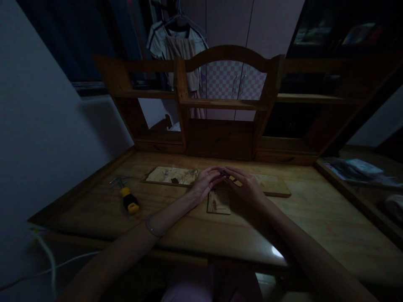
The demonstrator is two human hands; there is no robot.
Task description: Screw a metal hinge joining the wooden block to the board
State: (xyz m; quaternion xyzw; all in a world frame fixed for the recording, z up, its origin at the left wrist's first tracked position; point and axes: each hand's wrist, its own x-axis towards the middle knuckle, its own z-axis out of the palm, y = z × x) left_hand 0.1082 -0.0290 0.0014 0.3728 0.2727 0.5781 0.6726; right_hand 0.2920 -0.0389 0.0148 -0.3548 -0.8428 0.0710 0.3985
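Observation:
My left hand (206, 180) and my right hand (244, 182) meet over the middle of the desk, fingertips together. Between them is a small dark object (224, 173), too small and dim to name; the fingers of both hands pinch around it. Just beneath lies a small square piece of wood (218, 203) with a dark mark. Behind the hands, a long board (272, 185) extends right, and a pale, stained board piece (171, 176) extends left. Whether these two join is hidden by my hands.
A yellow-and-black handled screwdriver (129, 200) lies at the left, with bent metal keys (118, 180) by its tip. A wooden shelf unit (220, 104) stands along the desk's back. Papers and plastic (362, 167) sit at the right. White cables (47, 251) hang at the left front.

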